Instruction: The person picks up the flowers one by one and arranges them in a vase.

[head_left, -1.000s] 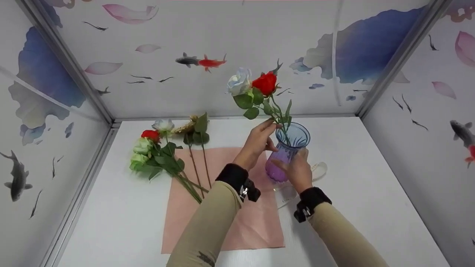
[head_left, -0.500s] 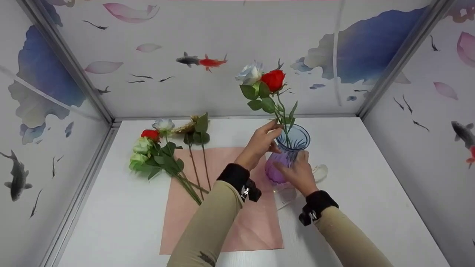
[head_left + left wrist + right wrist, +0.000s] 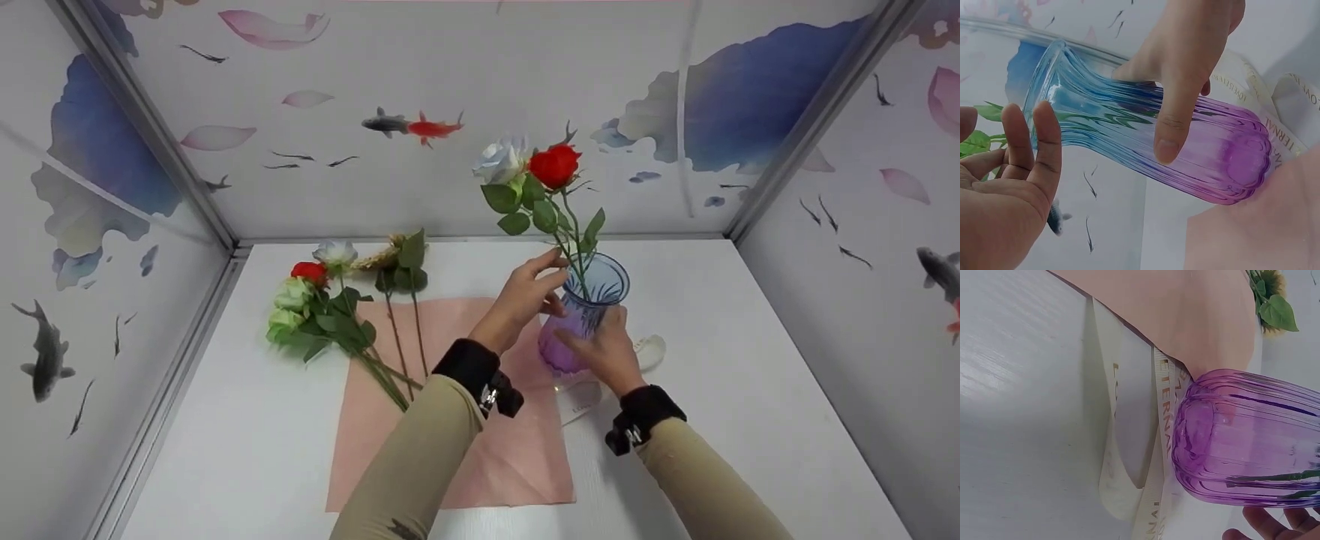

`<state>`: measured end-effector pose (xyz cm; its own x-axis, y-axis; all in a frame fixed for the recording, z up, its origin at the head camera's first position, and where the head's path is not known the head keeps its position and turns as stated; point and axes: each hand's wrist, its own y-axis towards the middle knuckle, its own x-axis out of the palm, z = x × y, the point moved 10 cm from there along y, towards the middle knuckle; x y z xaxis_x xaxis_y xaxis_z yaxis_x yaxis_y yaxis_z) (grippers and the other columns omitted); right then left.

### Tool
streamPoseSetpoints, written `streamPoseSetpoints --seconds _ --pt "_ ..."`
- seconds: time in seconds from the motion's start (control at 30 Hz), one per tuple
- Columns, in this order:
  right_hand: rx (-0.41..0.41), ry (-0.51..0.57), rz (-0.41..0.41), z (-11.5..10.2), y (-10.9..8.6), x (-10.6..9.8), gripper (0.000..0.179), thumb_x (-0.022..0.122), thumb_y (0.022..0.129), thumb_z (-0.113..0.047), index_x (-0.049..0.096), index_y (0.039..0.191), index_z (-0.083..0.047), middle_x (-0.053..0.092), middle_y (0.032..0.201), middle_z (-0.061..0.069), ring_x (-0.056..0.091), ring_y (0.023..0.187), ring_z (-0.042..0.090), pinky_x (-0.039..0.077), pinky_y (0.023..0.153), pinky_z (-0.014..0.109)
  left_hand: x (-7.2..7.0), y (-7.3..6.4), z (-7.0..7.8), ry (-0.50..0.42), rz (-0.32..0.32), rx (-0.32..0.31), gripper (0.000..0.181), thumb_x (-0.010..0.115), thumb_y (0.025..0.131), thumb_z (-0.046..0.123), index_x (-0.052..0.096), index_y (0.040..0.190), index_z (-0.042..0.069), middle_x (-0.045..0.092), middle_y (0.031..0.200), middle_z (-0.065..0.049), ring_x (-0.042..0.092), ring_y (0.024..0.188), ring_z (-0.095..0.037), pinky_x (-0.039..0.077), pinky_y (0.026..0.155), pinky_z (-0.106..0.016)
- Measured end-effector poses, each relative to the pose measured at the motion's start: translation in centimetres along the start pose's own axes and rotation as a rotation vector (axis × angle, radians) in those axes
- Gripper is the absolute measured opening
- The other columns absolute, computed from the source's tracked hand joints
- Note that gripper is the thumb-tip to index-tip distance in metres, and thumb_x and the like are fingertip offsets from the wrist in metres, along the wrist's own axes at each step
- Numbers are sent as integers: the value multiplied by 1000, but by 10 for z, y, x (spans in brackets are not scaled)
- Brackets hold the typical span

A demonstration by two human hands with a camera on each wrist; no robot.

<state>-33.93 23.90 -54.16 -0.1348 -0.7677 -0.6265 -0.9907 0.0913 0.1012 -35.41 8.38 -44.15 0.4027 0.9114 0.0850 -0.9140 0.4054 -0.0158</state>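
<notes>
A blue-to-purple ribbed glass vase [image 3: 559, 341] stands near the front right of the pink sheet, tilted in the left wrist view. My right hand [image 3: 611, 349] grips its body, thumb across the near side and fingers behind. In the vase's mouth are the stems of a red rose [image 3: 555, 166] and a pale blue-white rose [image 3: 499, 161], leaning left. At the rim my left hand [image 3: 525, 296] holds these stems with bent fingers; the contact is partly hidden. In the left wrist view the left hand's [image 3: 1010, 191] other fingers curl beside the rim.
A pink sheet [image 3: 480, 450] lies on the white table. Left of it rests a bunch of green, red and white roses [image 3: 300, 296], beside two stems with downturned flower heads [image 3: 390, 262]. A cream lettered ribbon [image 3: 1157, 439] lies under and right of the vase.
The roses have swung right and become more upright, then settled. My right hand shifted slightly lower on the vase. The left hand has stayed by the rim.
</notes>
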Motion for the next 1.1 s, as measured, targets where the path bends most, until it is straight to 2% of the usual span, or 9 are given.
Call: streamPoseSetpoints --seconds 0.17,0.3,0.47,0.67,0.8,0.93,1.1 --pt "-7 15 3 -1 0 0 113 85 82 -48 13 158 -4 33 144 26 49 133 45 41 110 58 -12 -9 -4 60 2 23 54 56 106 22 42 156 9 51 149 -10 60 66 -16 59 78 -33" --pt "9 6 -2 1 1 1 112 84 82 -50 15 156 -1 34 144 26 49 133 46 42 110 58 -34 -19 -17 102 17 -1 48 54 106 22 49 152 8 54 147 -11 61 67 -15 59 78 -32" --pt "13 -24 -4 2 1 1 111 84 83 -48 16 155 2 34 144 27 48 133 48 43 108 58 -80 -35 -38 158 117 -68 39 53 107 21 58 143 10 60 141 -9 65 76 -21 59 80 -33" --pt "-23 -29 10 0 2 0 111 84 83 -45 15 156 3 34 143 29 48 133 49 42 109 60 -146 -56 -66 267 300 -126 38 50 108 20 58 144 10 59 140 -10 63 111 -29 56 89 -41" --pt "-15 -28 12 1 1 -1 112 84 83 -47 15 156 3 34 143 28 47 133 49 42 109 60 -177 -66 -81 367 384 -144 42 47 107 19 54 146 6 55 145 -15 53 133 -30 49 102 -46" --pt "4 -26 3 1 1 0 114 83 82 -51 13 157 0 33 144 27 47 135 48 42 109 60 -191 -73 -92 405 410 -155 45 47 106 19 51 148 3 51 150 -18 49 138 -34 44 108 -49" --pt "4 -22 1 1 1 1 117 83 82 -53 10 159 -4 32 146 28 46 136 48 41 109 62 -195 -77 -102 407 405 -198 49 49 106 21 47 151 2 46 154 -21 45 141 -37 41 112 -52"
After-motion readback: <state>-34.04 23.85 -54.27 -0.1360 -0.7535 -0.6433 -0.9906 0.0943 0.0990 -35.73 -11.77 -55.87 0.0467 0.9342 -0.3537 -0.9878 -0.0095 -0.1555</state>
